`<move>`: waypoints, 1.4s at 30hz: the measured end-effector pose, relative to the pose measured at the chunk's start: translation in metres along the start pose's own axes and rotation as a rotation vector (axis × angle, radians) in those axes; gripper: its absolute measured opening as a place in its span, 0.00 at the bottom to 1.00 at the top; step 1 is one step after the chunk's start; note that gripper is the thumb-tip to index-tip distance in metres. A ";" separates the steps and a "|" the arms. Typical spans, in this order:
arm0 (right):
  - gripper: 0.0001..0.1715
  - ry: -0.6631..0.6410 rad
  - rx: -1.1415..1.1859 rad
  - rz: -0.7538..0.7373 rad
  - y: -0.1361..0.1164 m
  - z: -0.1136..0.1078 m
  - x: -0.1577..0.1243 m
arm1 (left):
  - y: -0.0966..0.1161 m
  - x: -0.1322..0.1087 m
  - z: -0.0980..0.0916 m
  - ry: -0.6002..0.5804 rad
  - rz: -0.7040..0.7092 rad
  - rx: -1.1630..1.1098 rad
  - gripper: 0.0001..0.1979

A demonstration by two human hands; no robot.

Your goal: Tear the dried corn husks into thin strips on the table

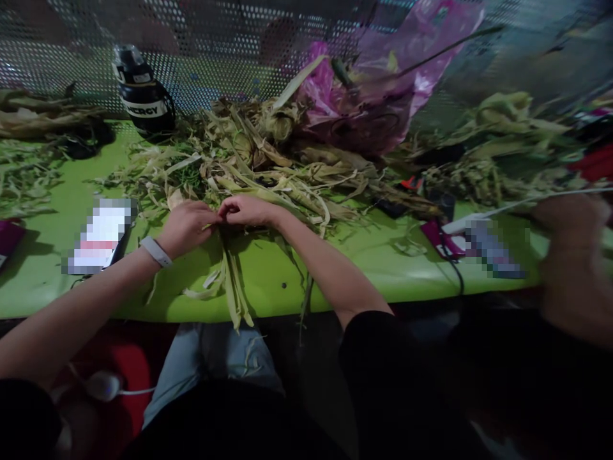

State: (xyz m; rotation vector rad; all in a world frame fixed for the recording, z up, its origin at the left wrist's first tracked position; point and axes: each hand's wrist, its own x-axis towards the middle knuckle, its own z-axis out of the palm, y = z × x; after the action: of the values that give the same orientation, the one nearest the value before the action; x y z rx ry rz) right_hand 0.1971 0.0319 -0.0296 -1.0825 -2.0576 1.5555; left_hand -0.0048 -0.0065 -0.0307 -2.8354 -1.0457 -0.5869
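Fingers of left hand [188, 227] and right hand [249, 211] pinch husk strips [230, 281] hanging below.

Two own hands near centre: left hand [184, 227], right hand [249, 211]. One co-worker's hand [569, 223] at three o'clock. One bottle [143, 96] at eleven, one bag [383, 83] at one, one wristband [156, 251]. Husks [268, 160] uncountable.

White band [156, 251] L wrist, blk sleeves [371, 348], lt-blue jeans [211, 361]
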 end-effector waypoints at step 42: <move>0.15 -0.004 0.163 -0.108 0.007 0.003 0.005 | -0.017 -0.013 0.012 0.274 -0.113 0.060 0.11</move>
State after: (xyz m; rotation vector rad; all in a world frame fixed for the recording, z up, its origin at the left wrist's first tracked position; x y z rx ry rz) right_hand 0.1940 0.0346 -0.0376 -0.8952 -1.9192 1.6391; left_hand -0.0209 0.0011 -0.0479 -2.5628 -1.1532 -0.9071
